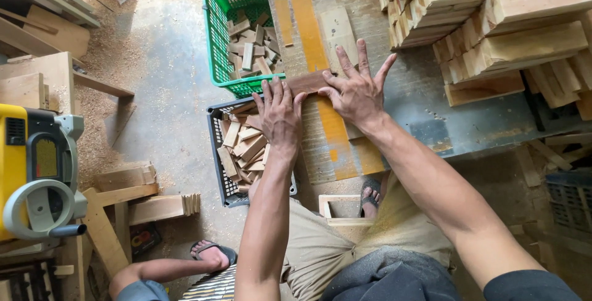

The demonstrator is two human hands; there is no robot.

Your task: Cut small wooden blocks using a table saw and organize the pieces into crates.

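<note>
A: Head view, looking down. Left hand (279,115) laid flat, fingers together, fingertips pressing on the near end of a dark wood block (308,81). Right hand (357,91) spread wide, fingers fanned, thumb side against the same block. Nothing pinched or gripped by either.

B: Location of the block?

A: Lying crosswise on the worn workbench (425,101), at its left edge, over a long orange strip (320,73). Touching both hands.

B: Containers?

A: Two noted. Green plastic basket (213,36) standing on the floor against the bench's left edge, partly filled with short dark offcuts (250,48), piled loosely. Dark crate (217,147) just below it, directly under the left hand, holding paler wood offcuts (243,144), also loose and overlapping. Baskets set close together, corners nearly meeting.

B: On the bench otherwise?

A: Stacked pale timber blocks (505,24) at the far right, well apart from the hands. Two small pale pieces (338,30) beyond the right hand's fingertips.

B: Surroundings?

A: Yellow and grey machine (34,171) at the left. Sawdust across the concrete floor (160,79). Another person's sandalled foot (213,253) at lower left, clear of the work.
</note>
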